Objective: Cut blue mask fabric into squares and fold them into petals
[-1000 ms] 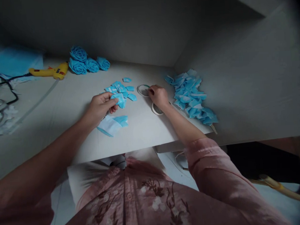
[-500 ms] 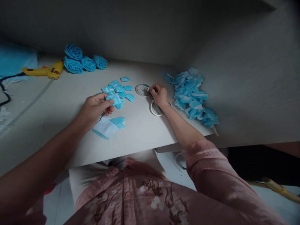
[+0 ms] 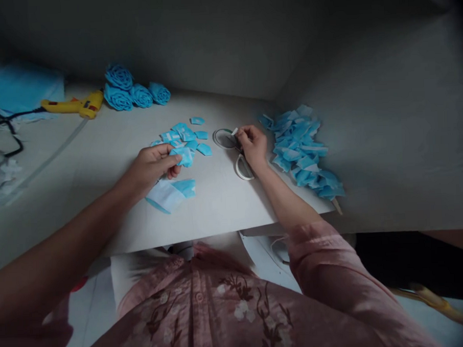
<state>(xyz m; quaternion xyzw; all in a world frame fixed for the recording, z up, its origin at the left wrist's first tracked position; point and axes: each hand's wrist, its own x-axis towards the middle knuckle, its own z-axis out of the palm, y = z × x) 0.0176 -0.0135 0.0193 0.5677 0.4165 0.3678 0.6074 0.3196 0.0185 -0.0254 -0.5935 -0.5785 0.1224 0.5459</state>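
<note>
Stretching out under the fingers was a pale table [image 3: 217,205]. A blue heap [image 3: 301,146] sat just outside the right fingers, with blue rosettes [image 3: 119,98] well beyond the left ones. Two pale loops [image 3: 237,168] lay right near the right fingertips. The left hand [image 3: 150,164] had a blue piece [image 3: 185,157] pinched, and the right hand [image 3: 256,148] gripped a tiny white bit [image 3: 235,132], so yeah, both were occupied.
</note>
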